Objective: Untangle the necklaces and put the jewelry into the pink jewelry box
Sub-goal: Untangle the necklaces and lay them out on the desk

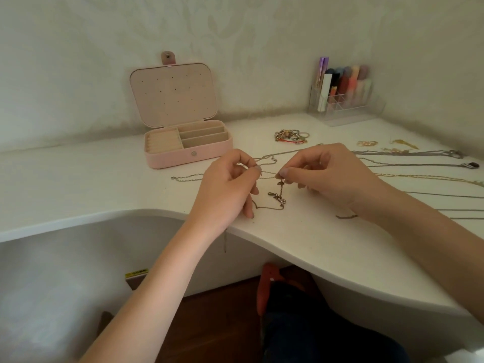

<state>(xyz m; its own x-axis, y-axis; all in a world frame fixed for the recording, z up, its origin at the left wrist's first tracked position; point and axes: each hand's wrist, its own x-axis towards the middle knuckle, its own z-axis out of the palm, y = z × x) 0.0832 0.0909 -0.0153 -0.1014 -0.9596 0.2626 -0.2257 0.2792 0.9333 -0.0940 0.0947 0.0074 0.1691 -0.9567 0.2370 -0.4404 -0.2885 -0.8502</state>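
Note:
A thin gold chain necklace [269,175] is stretched between my two hands just above the white desk. My left hand [225,187] pinches its left end and my right hand [322,174] pinches its right end. A small pendant and clasp [279,196] dangle from it, and the rest of the chain trails on the desk and over the front edge. The pink jewelry box [167,159] stands open behind my left hand, its lid upright and its compartments bare. Several other chains [408,165] lie spread out to the right.
A pile of rings and bracelets [292,136] lies behind my right hand. Gold earrings [366,143] rest further right. A clear organizer with cosmetics [343,93] stands in the back corner. The desk's curved front edge [288,247] runs close under my wrists.

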